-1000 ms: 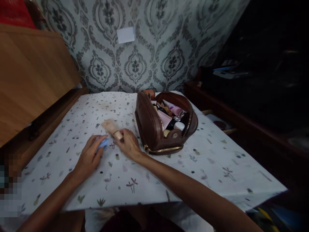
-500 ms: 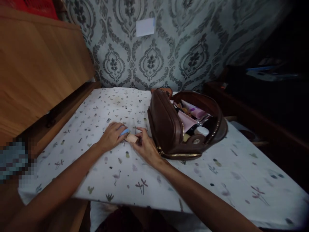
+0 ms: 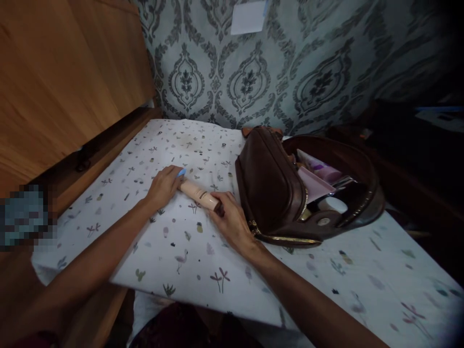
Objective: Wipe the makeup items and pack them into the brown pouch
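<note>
Beige tube, in the head view: the beige tube (image 3: 197,193) was slanting just above or on the worktop (image 3: 155,263), between the two hands; I could not tell whether it touched the printed cloth. Its dark cap (image 3: 219,209) pointed toward the person's right.
Right hand: this hand (image 3: 234,220) was nearly closed, thumb and fingers around the capped end, perhaps because this end gave a firm hold.
Left hand: this hand (image 3: 165,186) was curled mostly closed at the other end of the tube, holding a small blue piece (image 3: 181,172) by the fingers. The hand hid most of this piece, so its shape was not clear. With one hand at each end, the tube was probably steadier.
Brown bag: the brown bag (image 3: 266,179) stood open just beside the right hand, probably so placed to be within easy reach.
Bag contents: a pink tube (image 3: 313,183) leaned inside, near a white lid (image 3: 332,205); the bag's walls seemed to hold them together.
Wall: a white paper (image 3: 248,18) was on the patterned wallpaper (image 3: 217,53), behind the worktop.
</note>
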A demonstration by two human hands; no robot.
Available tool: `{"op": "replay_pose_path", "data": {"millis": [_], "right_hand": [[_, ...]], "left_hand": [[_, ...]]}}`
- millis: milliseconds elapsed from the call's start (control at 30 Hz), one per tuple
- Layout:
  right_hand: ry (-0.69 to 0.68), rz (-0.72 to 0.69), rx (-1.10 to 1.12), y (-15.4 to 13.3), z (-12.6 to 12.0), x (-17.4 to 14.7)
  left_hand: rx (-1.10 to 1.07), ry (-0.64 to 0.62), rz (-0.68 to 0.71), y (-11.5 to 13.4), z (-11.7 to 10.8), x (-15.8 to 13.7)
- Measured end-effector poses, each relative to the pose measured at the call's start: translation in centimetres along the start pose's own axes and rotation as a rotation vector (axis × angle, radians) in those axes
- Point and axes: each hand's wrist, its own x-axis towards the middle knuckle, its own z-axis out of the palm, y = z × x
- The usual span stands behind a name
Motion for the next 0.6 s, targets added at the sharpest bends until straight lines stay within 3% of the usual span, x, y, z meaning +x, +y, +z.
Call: {"op": "replay_pose_path", "data": {"millis": [67,133,233,300,467,600], "right_hand": [[0.019,0.013,0.028,-0.2,-0.1,0.1],[0.031,0.042,0.068,-0.2,-0.2,0.1],[0.042,0.071,0.141,0.2,-0.2,0.3],[0.040,0.100,0.187,0.5,-0.1,0.4],[0.001,0.259,0.306,0.7,0.0,0.4],[0.006,0.331,0.388,0.4,0.0,0.3]], "left_hand": [[-0.034,0.081,0.099,1.2,-0.3,-0.3],[-0.065,0.101,0.285,2.8,-0.4,-0.8],[-0.030,0.019,0.571,5.0,0.0,-1.4],[0.036,-0.033,0.656,5.7,0.4,-1.5],[0.149,-0.043,0.612,4.1,0.4,-0.7],[0.152,-0.061,0.429,1.3,-0.6,0.0]]}}
